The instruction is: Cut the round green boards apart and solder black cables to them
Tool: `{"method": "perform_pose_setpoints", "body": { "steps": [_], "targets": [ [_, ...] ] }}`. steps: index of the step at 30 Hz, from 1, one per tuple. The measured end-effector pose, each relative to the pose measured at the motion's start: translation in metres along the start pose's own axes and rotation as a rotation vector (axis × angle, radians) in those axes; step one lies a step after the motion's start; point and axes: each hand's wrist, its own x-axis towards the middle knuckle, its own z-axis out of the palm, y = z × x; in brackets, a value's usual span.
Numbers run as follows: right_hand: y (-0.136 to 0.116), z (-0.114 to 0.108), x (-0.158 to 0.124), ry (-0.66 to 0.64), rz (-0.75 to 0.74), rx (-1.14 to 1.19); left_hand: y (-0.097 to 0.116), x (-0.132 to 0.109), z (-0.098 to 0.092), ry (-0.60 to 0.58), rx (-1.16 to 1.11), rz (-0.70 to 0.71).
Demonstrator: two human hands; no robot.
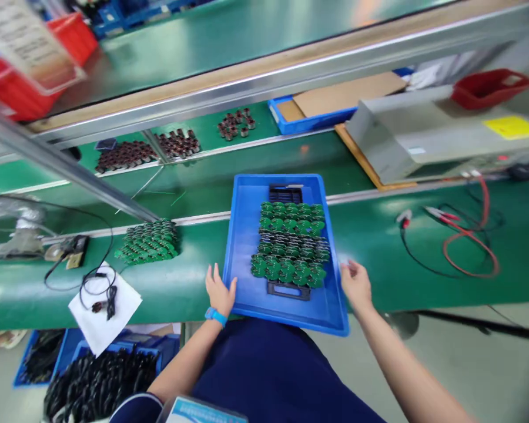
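A shallow blue tray [247,252] lies in front of me, its near edge jutting past the table edge by my body. In it, rows of green circuit boards [291,270] stand packed on a black rack [288,289]. My left hand [219,292], with a blue band at the wrist, is at the tray's left rim, fingers spread and thumb over the edge. At the right rim is my right hand [356,286], fingers curled in against the side of the tray. Some of its fingertips are hard to make out.
More green boards [150,242] stand to the left, beside white paper [108,299] with a black cable. Test leads [467,235] and a grey instrument [423,129] are at right. Small motor-like parts [176,143] line the back under a metal shelf rail [247,91]. Bins of black cables [101,376] sit below left.
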Motion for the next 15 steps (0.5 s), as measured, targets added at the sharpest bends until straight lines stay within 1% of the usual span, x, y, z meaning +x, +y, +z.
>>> {"method": "perform_pose_setpoints", "body": {
  "steps": [1, 2, 3, 4, 7, 10, 12, 15],
  "targets": [
    [-0.007, 0.004, 0.012, -0.027, -0.001, 0.01, -0.01, -0.007, -0.002, -0.12, -0.031, -0.107],
    [-0.014, 0.01, 0.022, -0.062, 0.001, 0.019, -0.017, -0.013, -0.002, -0.228, -0.067, -0.181],
    [-0.02, 0.017, 0.029, -0.098, 0.006, 0.026, -0.023, -0.019, -0.001, -0.298, -0.104, -0.231],
    [-0.025, 0.024, 0.034, -0.132, 0.013, 0.03, -0.028, -0.024, 0.001, -0.321, -0.139, -0.27],
    [-0.03, 0.042, 0.033, -0.221, 0.039, 0.02, -0.04, -0.038, 0.002, -0.274, -0.215, -0.386],
    [-0.027, 0.064, 0.019, -0.323, 0.041, 0.002, -0.06, -0.055, -0.008, -0.206, -0.258, -0.478],
    [-0.027, 0.089, 0.004, -0.386, 0.032, -0.01, -0.08, -0.065, -0.02, -0.141, -0.264, -0.531],
    [-0.035, 0.135, -0.02, -0.444, 0.026, -0.038, -0.111, -0.071, -0.04, -0.029, -0.256, -0.583]
  ]
}}
